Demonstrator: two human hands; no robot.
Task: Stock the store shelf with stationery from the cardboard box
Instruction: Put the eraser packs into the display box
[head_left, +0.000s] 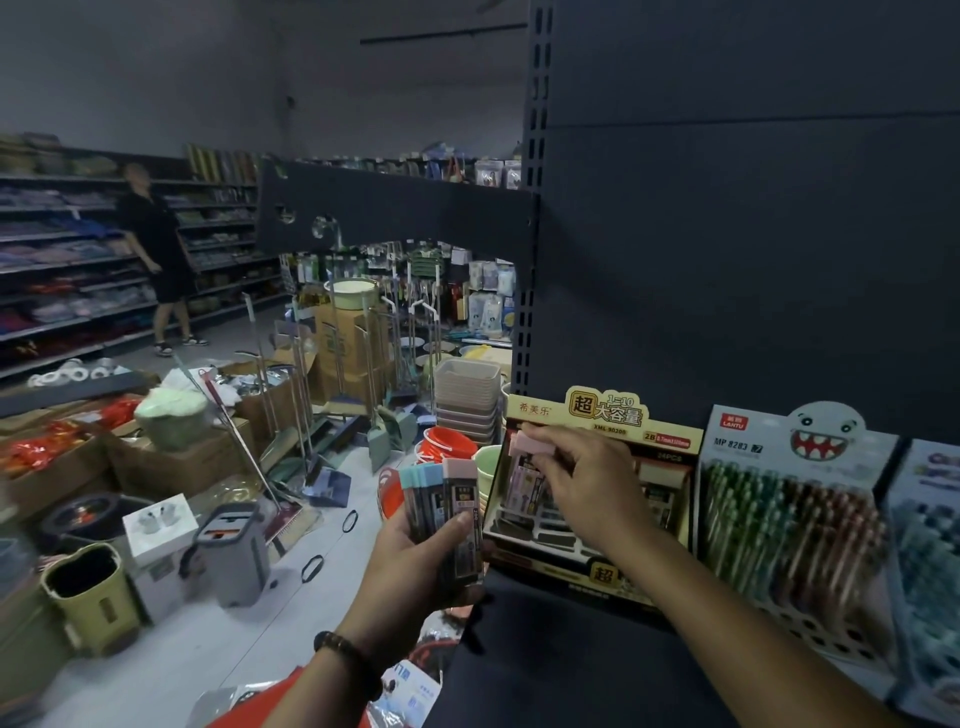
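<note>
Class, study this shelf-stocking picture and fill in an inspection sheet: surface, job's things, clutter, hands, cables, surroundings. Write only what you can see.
Surface: dark shelf, display boxes standing on it.
Job's things: yellow display box, some slots empty; bundle of cases; pink-capped case; pen display to the right of the yellow display box.
Clutter: mop bucket, orange bucket and cardboard boxes on the floor.
Hands: left hand grips the bundle of cases; right hand pinches the pink-capped case over the yellow display box.
Cables: nothing seen.
Surroundings: a person by far shelves.
</note>
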